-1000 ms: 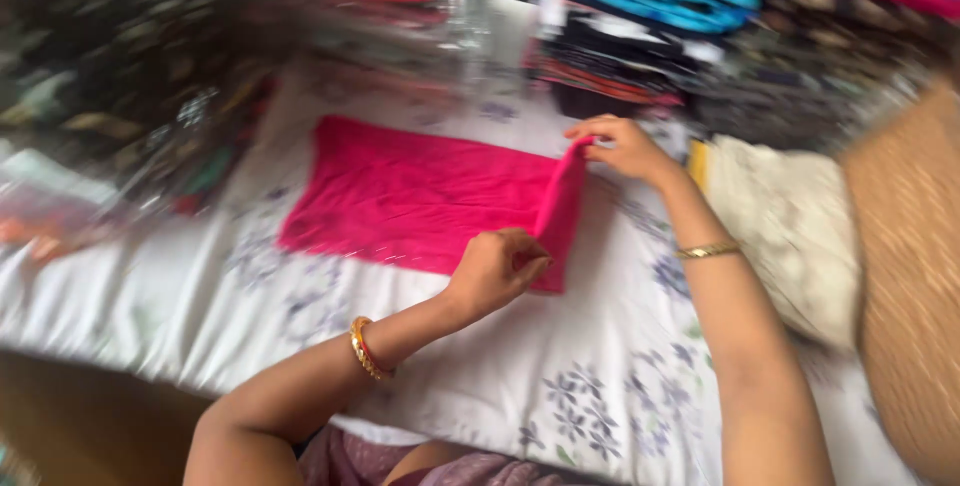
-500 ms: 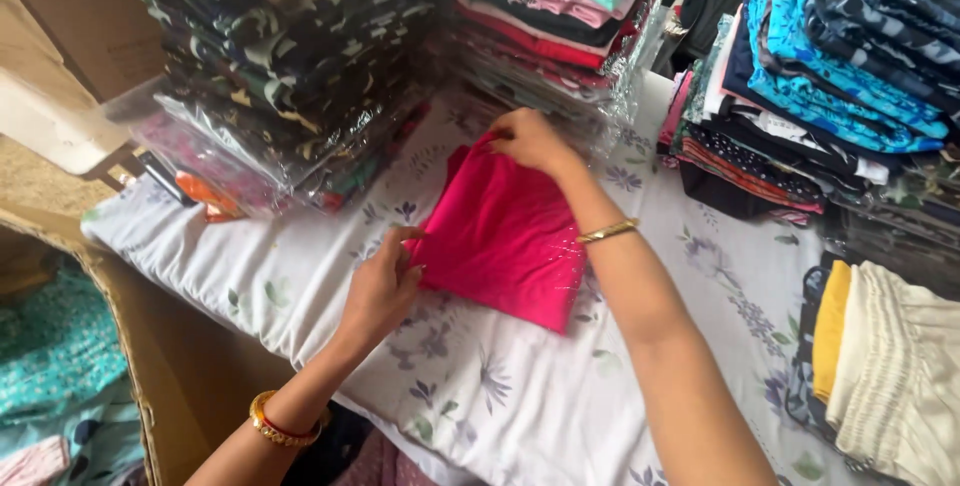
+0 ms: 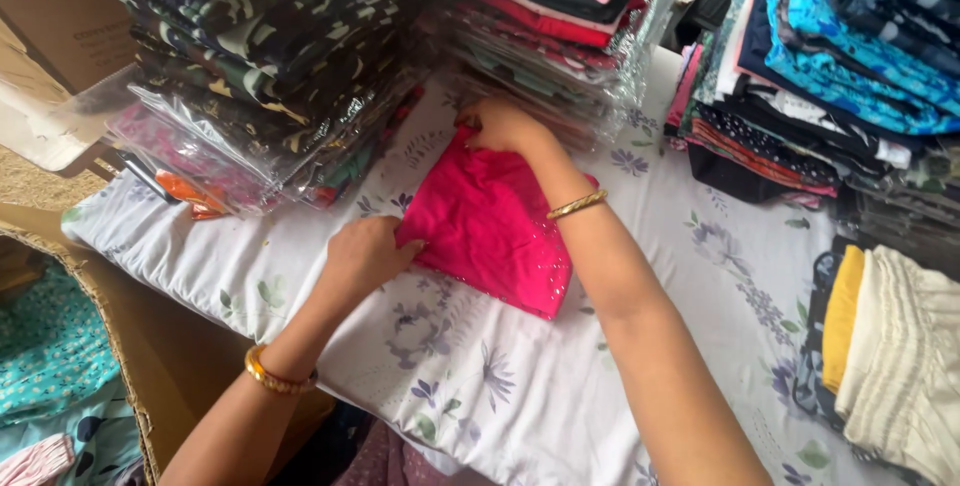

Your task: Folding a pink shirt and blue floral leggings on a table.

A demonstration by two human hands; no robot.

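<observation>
Pink cloth (image 3: 490, 226), folded into a compact bundle, lies on the white flowered sheet (image 3: 520, 386) in the middle of the table, and both hands are on it. Left hand (image 3: 365, 251) pinches the near-left edge of the fold, fingers curled tight onto the fabric, a gold and red bangle (image 3: 275, 376) on that wrist. Right hand (image 3: 500, 124) reaches across and grips the far corner, fingers closed on the cloth, a thin gold bracelet (image 3: 577, 205) on the forearm that crosses the bundle. Just beyond the right hand rises a stack of bagged clothes (image 3: 560, 26) in pinks and reds, touching distance from the knuckles. To the left sits a taller pile of dark camouflage garments (image 3: 260, 56) in clear plastic. Off to the right, blue patterned clothes (image 3: 850, 46) are heaped up, and at the right edge lie cream and yellow folded pieces (image 3: 890, 346). A cardboard box (image 3: 110, 326) with teal fabric stands at lower left.
</observation>
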